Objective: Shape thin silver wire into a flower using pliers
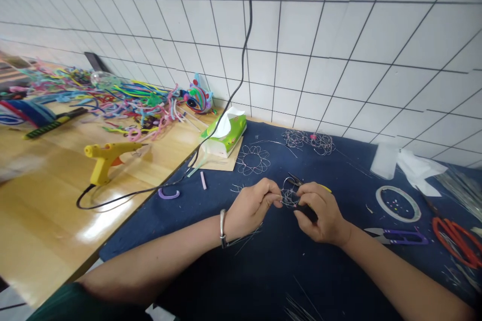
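Observation:
My left hand (249,206) pinches a small tangled wire flower (289,196) over the dark blue cloth (263,271). A silver bangle sits on that wrist. My right hand (320,210) is closed round small black-handled pliers (306,209), whose jaws reach up to the wire piece. Both hands meet at the middle of the cloth. A finished wire flower (253,159) lies flat just beyond them, and more wire pieces (309,141) lie farther back.
A green tissue box (224,135) and a yellow glue gun (107,156) with a black cord stand left. Colourful pipe cleaners (113,100) pile at far left. Purple snips (399,235), red scissors (457,235), a tape ring (398,203) and loose wires lie right.

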